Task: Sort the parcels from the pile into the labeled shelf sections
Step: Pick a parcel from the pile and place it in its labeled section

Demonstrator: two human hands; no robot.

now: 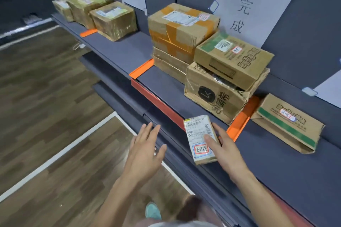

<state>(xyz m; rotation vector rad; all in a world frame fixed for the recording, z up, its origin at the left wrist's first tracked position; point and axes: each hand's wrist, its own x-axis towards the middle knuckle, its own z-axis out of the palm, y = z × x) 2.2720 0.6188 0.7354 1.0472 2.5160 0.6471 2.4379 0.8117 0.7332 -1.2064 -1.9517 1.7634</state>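
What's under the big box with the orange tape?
Two flatter cardboard boxes, stacked on the shelf. Their right ends hide behind the crumpled box, and their tops are covered.

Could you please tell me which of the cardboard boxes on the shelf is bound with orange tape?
The large box lying on flatter boxes in the middle section: orange bands cross its top and front; its neighbours carry none.

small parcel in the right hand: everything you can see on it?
The small parcel is a flat brown cardboard box, its top face nearly covered by a white shipping label with barcodes, with a red-and-blue-bordered sticker bearing red handwriting at the near end. The right hand grips it, thumb across the label, fingers along its right side. It is held lengthwise over the front edge of the shelf.
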